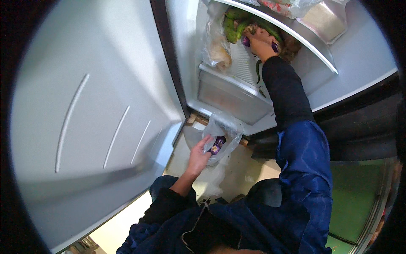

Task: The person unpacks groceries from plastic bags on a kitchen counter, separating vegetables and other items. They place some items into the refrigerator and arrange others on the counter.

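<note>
My left hand [197, 158] grips the rim of a thin clear plastic bag [234, 139] low in front of the refrigerator. Inside the bag lies dark purple eggplant [219, 144], its pale end showing. My right hand [261, 43] reaches into the refrigerator, below a curved shelf edge. Purple eggplant [275, 47] shows on both sides of that hand; the fingers are partly hidden, so a firm grasp cannot be made out. Green cucumber-like vegetables [232, 30] lie just left of it and behind it. A thin green chili pepper [258, 72] rests near the wrist.
The refrigerator door [95, 111] stands wide on the left. A plastic bag with a pale brown item [220, 54] sits at the compartment's left side. Below is a translucent drawer [233, 96]. The white shelf edge [295, 33] arches over my right hand, with a bagged block [325, 20] above.
</note>
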The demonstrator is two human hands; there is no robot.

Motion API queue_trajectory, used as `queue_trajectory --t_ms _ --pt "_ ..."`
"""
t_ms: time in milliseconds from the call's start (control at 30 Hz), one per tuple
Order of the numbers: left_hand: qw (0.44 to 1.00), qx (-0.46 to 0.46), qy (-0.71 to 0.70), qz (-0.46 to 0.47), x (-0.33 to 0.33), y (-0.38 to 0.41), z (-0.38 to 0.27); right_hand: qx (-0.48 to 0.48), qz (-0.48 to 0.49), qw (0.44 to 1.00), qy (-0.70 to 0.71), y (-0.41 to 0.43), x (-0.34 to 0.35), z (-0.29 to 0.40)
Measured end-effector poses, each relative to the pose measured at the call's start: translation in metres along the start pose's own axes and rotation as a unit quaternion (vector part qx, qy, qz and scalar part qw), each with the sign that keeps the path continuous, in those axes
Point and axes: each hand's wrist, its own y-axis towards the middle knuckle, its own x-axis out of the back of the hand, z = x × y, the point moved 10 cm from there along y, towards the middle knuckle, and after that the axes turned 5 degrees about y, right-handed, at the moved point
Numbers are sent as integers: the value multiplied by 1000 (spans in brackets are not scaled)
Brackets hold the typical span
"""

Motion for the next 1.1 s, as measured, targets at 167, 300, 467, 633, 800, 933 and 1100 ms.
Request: queue_trajectory --t_ms 167,300,467,633,800,933,1100 --pt "999 -14 19 -24 11 -1 8 -20 148 989 -1 18 -4 29" --pt "997 -28 72 -14 9 4 14 0 110 994 19 8 -20 11" --pt "996 -40 66 -34 10 4 -3 -68 -6 997 47 -22 35 -12" --pt "989 -62 100 -85 19 0 -4 -135 -163 926 313 -91 183 -13" --pt "987 -77 121 -76 17 2 -13 -137 -332 706 610 -232 182 17" --pt "987 -43 144 -50 4 -4 -23 -249 -158 614 732 -309 81 93" --pt "993 -106 26 -43 4 2 -10 -197 133 661 712 -350 -8 152"
